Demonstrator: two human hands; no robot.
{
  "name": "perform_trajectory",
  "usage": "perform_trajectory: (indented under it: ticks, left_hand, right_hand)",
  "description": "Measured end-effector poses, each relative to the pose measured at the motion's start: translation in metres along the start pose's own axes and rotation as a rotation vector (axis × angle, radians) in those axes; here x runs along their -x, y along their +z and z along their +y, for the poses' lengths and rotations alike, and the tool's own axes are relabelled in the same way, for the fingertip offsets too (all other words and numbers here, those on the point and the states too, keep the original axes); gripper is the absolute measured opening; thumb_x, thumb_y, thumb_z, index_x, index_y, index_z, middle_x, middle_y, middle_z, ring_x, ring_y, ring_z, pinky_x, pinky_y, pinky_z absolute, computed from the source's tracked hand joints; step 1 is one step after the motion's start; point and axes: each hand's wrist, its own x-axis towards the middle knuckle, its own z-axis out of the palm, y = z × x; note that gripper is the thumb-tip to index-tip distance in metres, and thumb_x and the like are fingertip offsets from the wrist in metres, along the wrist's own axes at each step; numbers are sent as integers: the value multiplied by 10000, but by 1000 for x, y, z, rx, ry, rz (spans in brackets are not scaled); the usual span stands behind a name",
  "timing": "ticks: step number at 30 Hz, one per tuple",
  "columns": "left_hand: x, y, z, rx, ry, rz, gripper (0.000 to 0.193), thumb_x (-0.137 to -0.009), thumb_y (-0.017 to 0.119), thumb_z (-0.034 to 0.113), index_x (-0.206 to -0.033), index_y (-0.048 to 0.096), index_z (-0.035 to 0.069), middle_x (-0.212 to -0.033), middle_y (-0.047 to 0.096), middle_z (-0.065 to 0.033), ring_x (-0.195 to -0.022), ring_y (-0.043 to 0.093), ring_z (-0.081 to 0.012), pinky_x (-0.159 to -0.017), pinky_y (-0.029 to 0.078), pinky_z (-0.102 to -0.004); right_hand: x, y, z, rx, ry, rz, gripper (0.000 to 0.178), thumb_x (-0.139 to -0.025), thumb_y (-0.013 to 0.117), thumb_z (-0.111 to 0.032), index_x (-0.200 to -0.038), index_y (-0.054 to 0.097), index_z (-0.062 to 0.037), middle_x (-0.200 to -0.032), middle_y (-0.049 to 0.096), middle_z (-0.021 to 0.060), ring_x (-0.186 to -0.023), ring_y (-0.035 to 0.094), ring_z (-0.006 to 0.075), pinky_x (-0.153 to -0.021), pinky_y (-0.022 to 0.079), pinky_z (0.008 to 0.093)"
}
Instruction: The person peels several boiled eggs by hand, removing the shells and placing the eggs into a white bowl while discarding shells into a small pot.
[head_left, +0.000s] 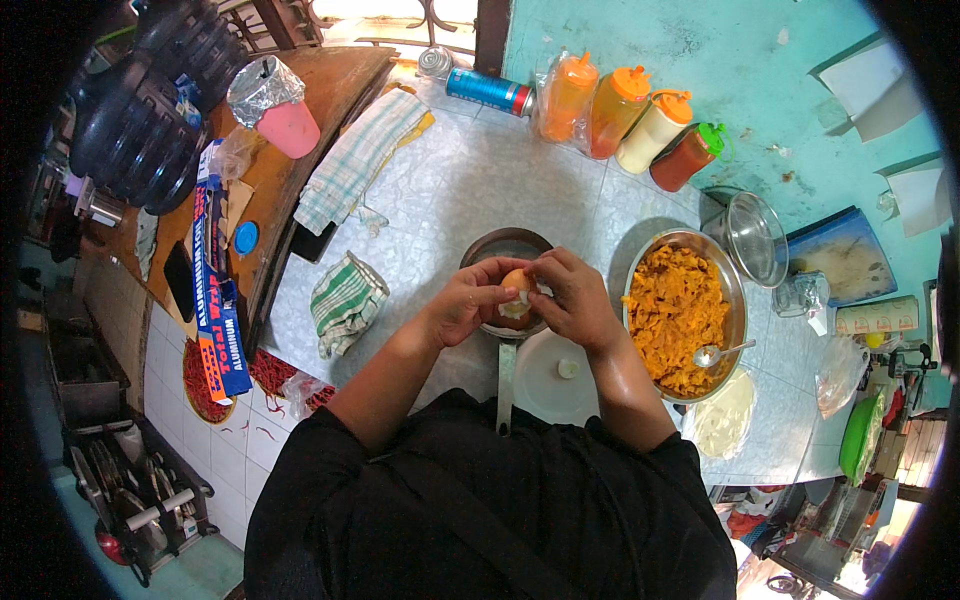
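Observation:
Over a small metal saucepan I have a partly peeled egg, brown shell above and white showing below. My left hand is closed round the egg from the left. The fingers of my right hand pinch the egg's right side at the edge of the shell. The saucepan's handle points toward me, and the hands hide much of its inside. Close by on the right lies a white round plate or lid with a small pale round piece on it.
A metal bowl of orange mash with a spoon stands right. Several sauce bottles and a blue spray can line the back. Cloths, a foil wrap box and a pink cup are left.

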Motion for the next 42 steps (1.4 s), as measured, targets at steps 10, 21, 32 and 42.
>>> perform_trajectory:
  ticks: [10,21,32,42]
  left_hand:
    - [-2,2,1,-3,-10,-1,377,-853,547,32,-1221,466,8,-1141,539,-95,-1051,550,-197,-904,470,-338]
    - [-2,2,-1,-42,-10,57,435,-794,586,31,-1213,470,3,-1144,548,-124,-1046,561,-231,-904,466,-355]
    - [3,10,4,-35,-20,26,408,-839,584,51,-1223,452,9,-1134,539,-94,-1034,557,-187,-872,485,-328]
    - [-2,4,-4,-39,6,101,359,-838,590,63,-1178,484,23,-1110,543,-80,-994,570,-184,-845,505,-338]
  right_hand:
    - [10,14,11,169,-223,82,276,-732,599,-6,-1000,531,-11,-857,576,149,-737,578,341,-633,479,392]
    - [8,21,16,110,11,237,151,-752,588,-9,-902,586,-28,-829,578,144,-734,588,318,-631,484,359]
    - [7,8,3,-52,86,14,192,-769,574,-148,-933,556,-48,-830,572,142,-755,577,350,-636,467,418]
    - [9,24,12,190,-109,116,246,-730,596,-96,-966,543,-54,-772,557,128,-704,575,334,-573,465,434]
